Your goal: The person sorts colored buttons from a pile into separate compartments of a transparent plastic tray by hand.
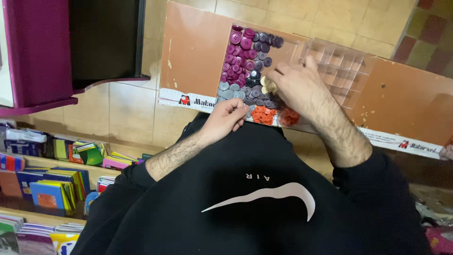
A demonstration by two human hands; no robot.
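From above, I see a brown board [198, 52] bearing a heap of buttons [247, 71]. My right hand [297, 85] rests on the heap beside a clear compartment tray [344, 66], cream buttons [266, 85] at its fingertips, grip unclear. My left hand [226, 118], fingers curled, sits at the heap's near edge.

Colourful notebooks [52, 189] are lying stacked on low shelves at left; a magenta cabinet [37, 52] is standing over the beige tiled floor [127, 108].

Loose buttons [245, 71] heaped flat on a brown board [198, 52]: magenta at 12 o'clock, grey and dark mid-pile, orange at 6. Clear compartmented tray [342, 66] lies at 3 o'clock beside them.
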